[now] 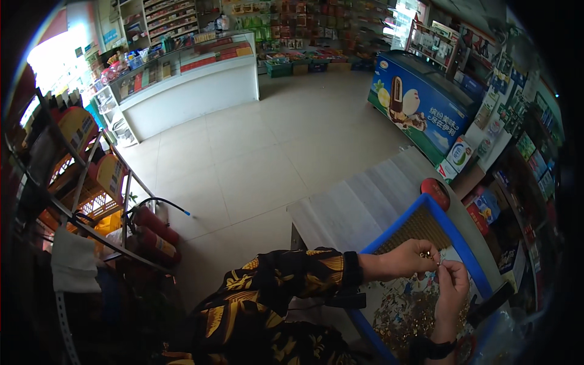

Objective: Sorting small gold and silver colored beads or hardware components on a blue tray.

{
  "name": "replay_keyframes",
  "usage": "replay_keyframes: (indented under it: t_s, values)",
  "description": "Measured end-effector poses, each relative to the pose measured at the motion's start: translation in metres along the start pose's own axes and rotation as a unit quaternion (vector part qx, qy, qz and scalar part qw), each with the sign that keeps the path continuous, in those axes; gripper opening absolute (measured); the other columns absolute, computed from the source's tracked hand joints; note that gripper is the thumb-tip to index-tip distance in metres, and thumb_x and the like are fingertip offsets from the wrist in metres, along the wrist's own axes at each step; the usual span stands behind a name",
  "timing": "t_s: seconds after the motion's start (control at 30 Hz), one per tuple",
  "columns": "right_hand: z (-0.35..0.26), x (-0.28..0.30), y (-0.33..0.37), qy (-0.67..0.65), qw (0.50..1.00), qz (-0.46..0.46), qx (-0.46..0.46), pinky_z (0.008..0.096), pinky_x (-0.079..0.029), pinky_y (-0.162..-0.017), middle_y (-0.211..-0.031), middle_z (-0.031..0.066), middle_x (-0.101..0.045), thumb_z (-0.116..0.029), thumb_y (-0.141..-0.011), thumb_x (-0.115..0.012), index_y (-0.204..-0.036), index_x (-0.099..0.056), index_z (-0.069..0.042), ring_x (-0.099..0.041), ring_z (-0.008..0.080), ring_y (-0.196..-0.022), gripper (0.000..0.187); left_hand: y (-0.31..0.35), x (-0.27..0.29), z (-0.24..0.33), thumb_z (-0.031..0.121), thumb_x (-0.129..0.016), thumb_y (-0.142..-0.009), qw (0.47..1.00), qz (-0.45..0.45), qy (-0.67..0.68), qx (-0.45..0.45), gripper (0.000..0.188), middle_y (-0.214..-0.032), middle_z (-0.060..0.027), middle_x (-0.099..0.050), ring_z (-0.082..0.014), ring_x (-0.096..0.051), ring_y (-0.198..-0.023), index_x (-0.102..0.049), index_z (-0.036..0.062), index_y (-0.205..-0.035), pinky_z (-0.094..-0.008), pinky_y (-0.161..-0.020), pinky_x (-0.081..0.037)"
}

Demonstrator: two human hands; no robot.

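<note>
The floor (pixel 243 152) ran wide between the far-left counter (pixel 194 100) and the far-right freezer (pixel 420 100). The table (pixel 359 194) stood near right, its left edge bordering that floor. On it lay the tray (pixel 455 236), its blue rim walling in loose bits (pixel 398 313). Over the tray, 2 hands met fingertip to fingertip: left hand (pixel 406 258) and right hand (pixel 451 289) both pinched narrow on 1 tiny piece (pixel 439 263), its kind too small to tell.

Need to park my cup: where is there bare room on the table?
Bare: the far stretch of the table, bordered by its outer edges, the tray and the red object. Crowded: the tray's nearer part, with small bits, the left hand and right hand above.
</note>
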State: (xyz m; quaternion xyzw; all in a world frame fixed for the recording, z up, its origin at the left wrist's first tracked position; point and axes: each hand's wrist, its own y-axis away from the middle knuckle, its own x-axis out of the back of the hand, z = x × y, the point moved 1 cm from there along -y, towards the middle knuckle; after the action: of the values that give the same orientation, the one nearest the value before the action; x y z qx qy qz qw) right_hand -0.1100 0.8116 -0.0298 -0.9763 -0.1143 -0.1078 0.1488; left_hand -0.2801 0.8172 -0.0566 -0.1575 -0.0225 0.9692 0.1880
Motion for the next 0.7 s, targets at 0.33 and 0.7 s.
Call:
replay_keyframes:
  t_s: [0.33, 0.7]
  values:
    - [0.000, -0.005, -0.008, -0.040, 0.997, -0.061, 0.016, 0.0225, -0.047, -0.069, -0.087, 0.0024, -0.061, -0.008, -0.087, -0.060, -0.100, -0.061, -0.002, -0.057, 0.0077, -0.079, 0.015, 0.009, 0.009, 0.011, 0.018, -0.059, -0.089, 0.998, 0.053, -0.029, 0.033, 0.019, -0.081, 0.0011, -0.057, -0.0037, -0.048, -0.065, -0.059, 0.0079, -0.105, -0.0191, -0.054, -0.037]
    - [0.014, 0.004, -0.003, -0.064, 0.991, 0.064, 0.093, 0.0267, -0.050, -0.059, -0.071, 0.0072, -0.066, -0.011, -0.074, -0.067, -0.081, -0.064, -0.001, -0.063, 0.0129, -0.065, 0.013, -0.014, 0.012, -0.018, 0.009, -0.051, -0.093, 0.997, 0.044, 0.062, -0.026, 0.007, -0.064, 0.0050, -0.044, -0.0001, -0.031, -0.051, -0.055, 0.0053, -0.098, -0.0152, -0.043, -0.021]
